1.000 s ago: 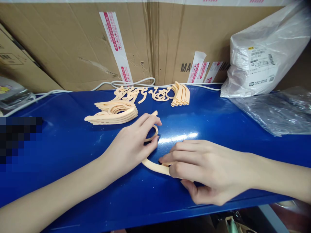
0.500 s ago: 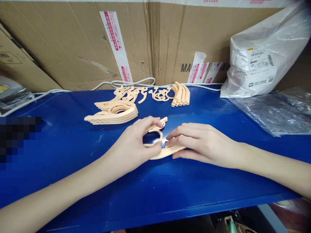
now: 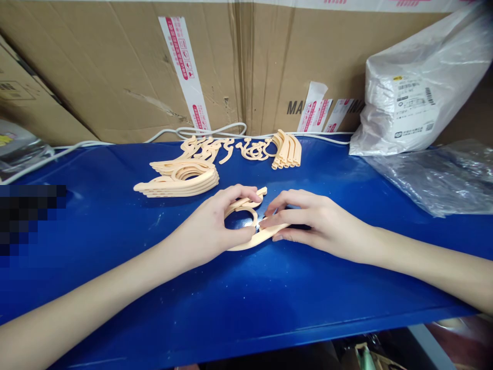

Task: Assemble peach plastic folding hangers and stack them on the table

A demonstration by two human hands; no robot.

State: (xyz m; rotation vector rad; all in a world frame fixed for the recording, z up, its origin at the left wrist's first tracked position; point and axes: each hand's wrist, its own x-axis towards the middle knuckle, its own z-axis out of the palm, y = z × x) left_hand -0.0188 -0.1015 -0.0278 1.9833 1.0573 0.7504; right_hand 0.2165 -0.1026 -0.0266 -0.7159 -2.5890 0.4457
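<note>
A cream plastic folding hanger [image 3: 246, 244] with a round opening lies low over the blue table in front of me. Wrapped about its left side is my left hand [image 3: 210, 221], thumb on the near arm and fingers on the far part. My right hand [image 3: 321, 221] pinches the near arm at its right end; its fingers partly hide that end. Behind my left hand rests a stack of similar folded hangers [image 3: 181, 189]. Loose hook pieces [image 3: 227, 150] lie farther back, beside a row of curved hanger arms [image 3: 287, 150].
Large cardboard boxes [image 3: 127, 61] stand along the back edge of the blue table [image 3: 231, 313]. A white cable [image 3: 154, 134] runs in front of them. At the right are a white plastic parcel [image 3: 408, 103] and a crumpled clear bag [image 3: 431, 180].
My right fingers have bent and spread a little more on the near arm, and the hand has risen slightly. The hanger has shifted slightly left in my left hand.
</note>
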